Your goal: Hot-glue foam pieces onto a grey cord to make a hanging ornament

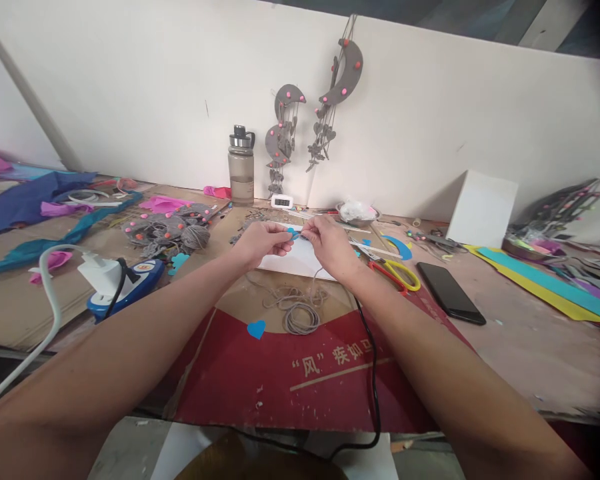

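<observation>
My left hand (265,241) and my right hand (330,247) meet over a white sheet (293,261) in the middle of the table. Both pinch a small blue felt piece (293,233) between their fingertips. A thin grey cord runs down from my right hand to a loose coil of grey cord (297,310) on the cardboard below. A blue felt heart (256,328) lies on the red cardboard (280,380) nearer to me.
Yellow-handled scissors (397,273) and a black phone (450,292) lie to the right. A water bottle (241,167), small clock (281,201) and grey moon hangings (285,133) stand at the back wall. A power strip (123,283) and grey yarn pieces (170,230) sit left.
</observation>
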`<control>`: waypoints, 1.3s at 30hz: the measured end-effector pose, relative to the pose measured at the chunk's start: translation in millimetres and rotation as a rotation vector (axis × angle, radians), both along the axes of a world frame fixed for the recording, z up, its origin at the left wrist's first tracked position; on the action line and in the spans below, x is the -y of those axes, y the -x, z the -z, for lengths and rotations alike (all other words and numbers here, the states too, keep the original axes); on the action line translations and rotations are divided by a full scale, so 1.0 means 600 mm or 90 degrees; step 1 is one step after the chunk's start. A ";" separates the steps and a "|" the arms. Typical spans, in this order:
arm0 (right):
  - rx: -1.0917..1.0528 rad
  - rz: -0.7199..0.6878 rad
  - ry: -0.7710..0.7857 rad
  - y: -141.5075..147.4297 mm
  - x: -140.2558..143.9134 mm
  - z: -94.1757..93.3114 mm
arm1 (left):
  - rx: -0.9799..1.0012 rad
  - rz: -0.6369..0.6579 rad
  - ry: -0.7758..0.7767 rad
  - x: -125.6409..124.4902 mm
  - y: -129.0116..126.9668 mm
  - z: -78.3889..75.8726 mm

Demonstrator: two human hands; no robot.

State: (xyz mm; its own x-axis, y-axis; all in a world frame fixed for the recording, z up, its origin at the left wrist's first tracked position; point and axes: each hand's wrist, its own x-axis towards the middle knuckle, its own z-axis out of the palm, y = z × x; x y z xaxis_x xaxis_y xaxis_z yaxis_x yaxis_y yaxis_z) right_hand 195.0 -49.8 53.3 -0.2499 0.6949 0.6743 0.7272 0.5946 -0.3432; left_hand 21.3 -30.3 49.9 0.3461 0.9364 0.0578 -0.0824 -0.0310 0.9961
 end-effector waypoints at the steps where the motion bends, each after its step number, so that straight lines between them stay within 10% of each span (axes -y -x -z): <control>1: -0.007 -0.002 -0.002 0.000 -0.001 0.001 | -0.005 0.000 0.005 0.001 0.000 -0.001; 39: -0.202 0.000 0.117 0.003 -0.005 0.018 | -0.029 0.076 0.002 0.006 -0.004 0.003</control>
State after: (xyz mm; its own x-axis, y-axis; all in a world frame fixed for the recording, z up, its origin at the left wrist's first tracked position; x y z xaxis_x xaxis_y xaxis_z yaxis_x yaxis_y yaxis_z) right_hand 193.0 -46.7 42.4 -0.0480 0.8116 0.5823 0.5670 0.5020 -0.6531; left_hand 23.8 -34.2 48.3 0.4567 0.8889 0.0360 -0.0392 -0.0203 0.9990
